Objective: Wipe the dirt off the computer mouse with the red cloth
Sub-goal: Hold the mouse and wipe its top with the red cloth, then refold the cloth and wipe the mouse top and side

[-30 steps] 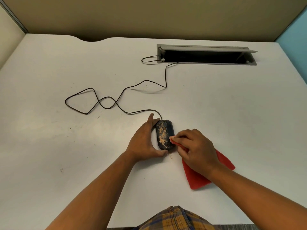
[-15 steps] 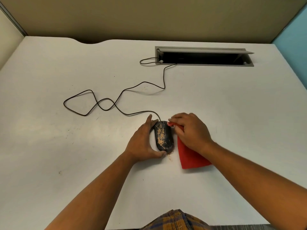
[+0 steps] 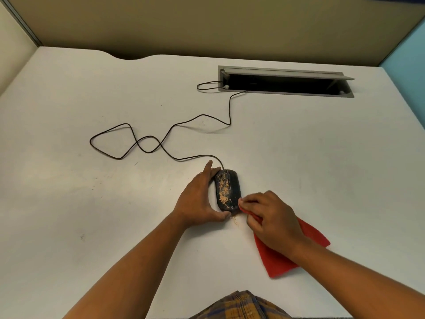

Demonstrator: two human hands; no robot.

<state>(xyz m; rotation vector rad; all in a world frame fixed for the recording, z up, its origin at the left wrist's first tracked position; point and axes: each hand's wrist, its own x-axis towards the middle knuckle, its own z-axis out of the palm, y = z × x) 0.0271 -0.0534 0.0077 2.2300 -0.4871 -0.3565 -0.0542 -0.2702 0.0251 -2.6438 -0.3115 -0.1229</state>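
Back toward my body came my right hand, which half a second earlier had been up beside the mouse's cable end; it had slid along the right flank to the near end, dragging the red cloth with it. My fingers were pinched on a fold of the cloth, its leading edge touching the lower right side of the computer mouse, while the rest trailed flat on the desk under my wrist, toward the near right.

My left hand was cupped around the mouse's left side, thumb hooked at its near end and fingers at the far end, holding it steady against the push. The mouse sat near the middle of the desk, long axis running from me toward the far edge, its cable looping off to the cable tray at the back.

Tan dirt covered the top, mostly left of centre, and a few crumbs lay on the desk just off the near end. By my reckoning the dirt lay up and left of the cloth, so the next stroke needed to climb over the back.
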